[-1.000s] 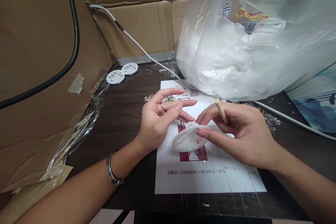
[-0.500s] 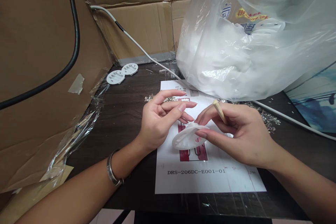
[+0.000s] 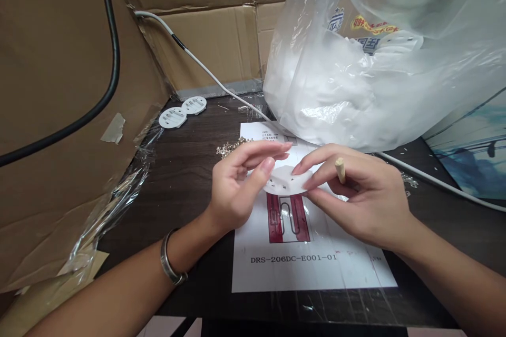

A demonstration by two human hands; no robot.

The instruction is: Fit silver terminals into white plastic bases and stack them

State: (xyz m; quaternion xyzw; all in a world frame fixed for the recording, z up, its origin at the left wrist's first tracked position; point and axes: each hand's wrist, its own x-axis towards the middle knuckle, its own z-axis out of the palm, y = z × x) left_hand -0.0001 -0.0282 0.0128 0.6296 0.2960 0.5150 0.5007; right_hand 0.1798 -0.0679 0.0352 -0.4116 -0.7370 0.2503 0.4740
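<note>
dk wood table (image 3: 177, 179) under grip, cardboard walls (image 3: 213, 42) behind & L | R hand (image 3: 366, 195): fingers closed, pinching 1 wht disc (image 3: 290, 186) over 1 paper sheet (image 3: 276, 275); 1 stick (image 3: 340, 170) also held | L hand (image 3: 233, 184): half-curled at disc's L edge, hold can't tell | L-rear of grip: 2 more discs (image 3: 173, 117) | behind R: 1 bag (image 3: 367, 105) | 1 blk cable (image 3: 115, 47), 1 wht cable (image 3: 209, 73)

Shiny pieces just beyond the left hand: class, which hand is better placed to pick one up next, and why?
Probably the left hand: it is closer to those pieces, while the right hand grips the disc and stick.
</note>
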